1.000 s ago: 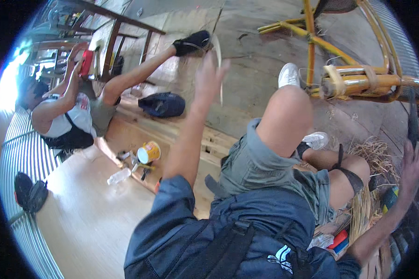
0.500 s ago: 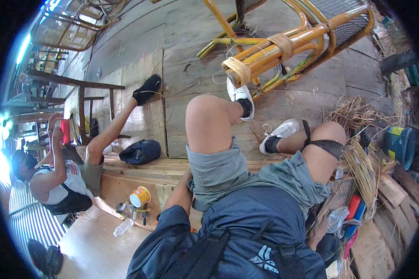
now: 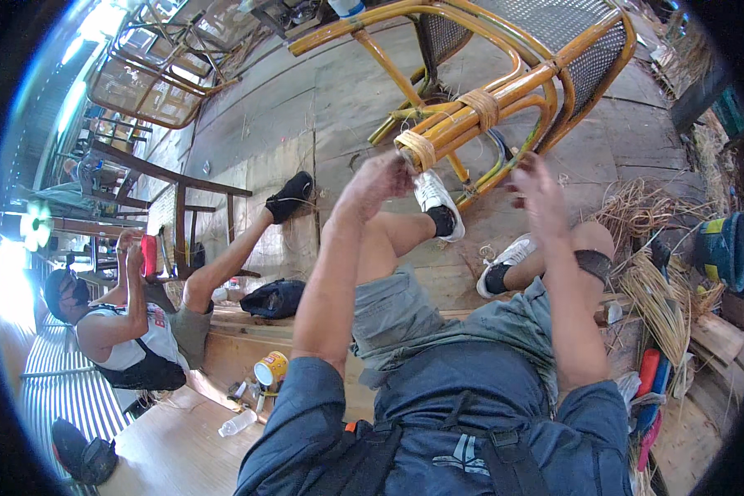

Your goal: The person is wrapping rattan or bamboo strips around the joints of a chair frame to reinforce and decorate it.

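A yellow-brown rattan chair [image 3: 496,86] with woven mesh panels lies tipped in front of me. Pale binding strips wrap its bundled poles, one wrapping [image 3: 416,149] close to the near end and another wrapping [image 3: 479,107] farther up. My left hand [image 3: 378,183] is at that near end, smeared by motion; whether it touches the pole is unclear, and its fingers cannot be read. To the right, my right hand [image 3: 539,192] is raised above my shin beside the chair's lower curved pole. Its fingers are bent and apart, with nothing visible in them.
At the left, a co-worker [image 3: 132,335] sits holding something red [image 3: 149,255] beside a dark wooden chair [image 3: 192,190]. A yellow tub [image 3: 271,369] and a plastic bottle [image 3: 238,423] stand and lie nearby. Loose fibre strips [image 3: 649,207] and a dark bucket [image 3: 717,252] are at the right.
Both my hands have come up from beside my body, the left to the chair's bound end and the right above my leg. The view has shifted slightly.
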Demonstrator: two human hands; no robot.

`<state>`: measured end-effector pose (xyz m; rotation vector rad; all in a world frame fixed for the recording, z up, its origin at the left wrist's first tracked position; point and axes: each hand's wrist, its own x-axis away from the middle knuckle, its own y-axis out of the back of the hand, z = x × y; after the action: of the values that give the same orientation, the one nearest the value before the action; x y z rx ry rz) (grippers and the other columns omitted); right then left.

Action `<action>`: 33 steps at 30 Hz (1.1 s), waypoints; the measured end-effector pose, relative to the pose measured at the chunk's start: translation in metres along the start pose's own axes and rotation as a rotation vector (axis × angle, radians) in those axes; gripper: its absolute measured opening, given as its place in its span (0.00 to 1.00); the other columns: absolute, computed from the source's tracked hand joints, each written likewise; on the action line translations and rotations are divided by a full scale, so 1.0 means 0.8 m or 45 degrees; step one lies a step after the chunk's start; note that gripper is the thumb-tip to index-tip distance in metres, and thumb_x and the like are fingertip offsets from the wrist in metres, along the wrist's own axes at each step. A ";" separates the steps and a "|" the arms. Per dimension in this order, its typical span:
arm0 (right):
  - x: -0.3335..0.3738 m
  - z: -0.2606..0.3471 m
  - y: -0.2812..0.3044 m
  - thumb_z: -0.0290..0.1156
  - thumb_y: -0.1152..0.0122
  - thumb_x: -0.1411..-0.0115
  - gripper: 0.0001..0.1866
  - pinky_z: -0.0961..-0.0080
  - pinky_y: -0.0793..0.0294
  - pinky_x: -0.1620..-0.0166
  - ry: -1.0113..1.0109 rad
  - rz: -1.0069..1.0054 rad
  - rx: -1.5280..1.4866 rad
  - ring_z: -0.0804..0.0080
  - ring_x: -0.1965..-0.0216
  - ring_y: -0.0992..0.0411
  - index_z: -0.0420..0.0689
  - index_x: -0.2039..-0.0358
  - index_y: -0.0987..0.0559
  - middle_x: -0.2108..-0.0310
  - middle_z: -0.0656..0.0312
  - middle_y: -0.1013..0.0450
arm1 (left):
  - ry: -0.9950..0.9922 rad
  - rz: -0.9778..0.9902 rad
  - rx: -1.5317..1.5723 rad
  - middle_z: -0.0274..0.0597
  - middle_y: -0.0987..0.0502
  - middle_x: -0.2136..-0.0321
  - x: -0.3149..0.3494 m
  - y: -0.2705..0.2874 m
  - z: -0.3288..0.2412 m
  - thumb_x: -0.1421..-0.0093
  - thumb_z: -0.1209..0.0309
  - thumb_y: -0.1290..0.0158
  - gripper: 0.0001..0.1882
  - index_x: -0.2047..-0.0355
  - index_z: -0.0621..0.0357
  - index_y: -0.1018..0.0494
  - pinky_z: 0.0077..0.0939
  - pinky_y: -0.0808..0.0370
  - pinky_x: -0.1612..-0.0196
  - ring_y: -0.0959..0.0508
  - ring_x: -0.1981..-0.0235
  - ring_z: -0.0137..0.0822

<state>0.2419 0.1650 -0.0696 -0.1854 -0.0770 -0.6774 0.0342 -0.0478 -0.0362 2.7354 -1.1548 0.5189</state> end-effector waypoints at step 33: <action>-0.033 -0.071 -0.117 0.32 0.49 0.39 0.13 0.72 0.29 0.67 0.434 0.386 0.611 0.65 0.69 0.26 0.40 0.57 0.27 0.70 0.56 0.25 | 0.010 -0.502 0.033 0.41 0.26 0.59 0.030 -0.012 0.117 0.35 0.52 0.56 0.26 0.50 0.62 0.32 0.27 0.30 0.62 0.25 0.61 0.34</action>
<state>0.1634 0.0988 -0.1154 0.3743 0.1147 -0.3654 0.0815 -0.0804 -0.1147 2.8709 -0.5818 0.4900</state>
